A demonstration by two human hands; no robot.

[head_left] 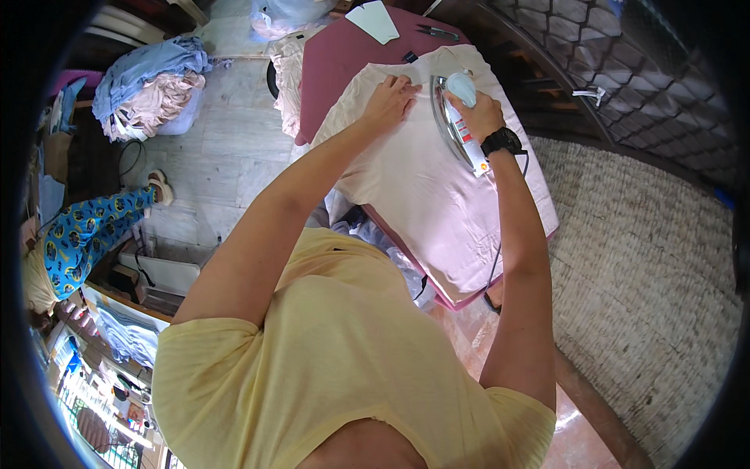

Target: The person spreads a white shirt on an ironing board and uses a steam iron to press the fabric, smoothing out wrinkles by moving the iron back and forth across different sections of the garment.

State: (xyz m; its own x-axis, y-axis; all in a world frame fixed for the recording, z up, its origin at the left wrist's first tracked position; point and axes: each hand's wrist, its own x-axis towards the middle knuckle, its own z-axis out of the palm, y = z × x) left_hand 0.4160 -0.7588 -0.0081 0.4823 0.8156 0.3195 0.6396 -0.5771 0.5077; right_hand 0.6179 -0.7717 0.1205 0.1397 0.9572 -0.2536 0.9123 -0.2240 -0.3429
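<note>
On the maroon ironing board [336, 55], a pale pink garment [437, 195] lies spread flat, its fabric smooth across the middle and hanging over the board's near edge toward the person's yellow shirt [336, 367]. The left hand [389, 98] presses palm-down on the garment's upper part, fingers spread and flat on the cloth, grasping nothing. The right hand [478, 113], with a black watch [501, 141] at the wrist, is clenched around the light blue handle of a steam iron [457, 125], whose silver soleplate is tilted up on its side so that the metal face shows, just beside the left hand. A dark cord runs down from the iron over the garment's right edge. At the board's far end lie a white card [373, 21] and dark scissors [437, 32]. A heap of blue and pink clothes [152, 86] sits on the tiled floor, well apart, to the left.
</note>
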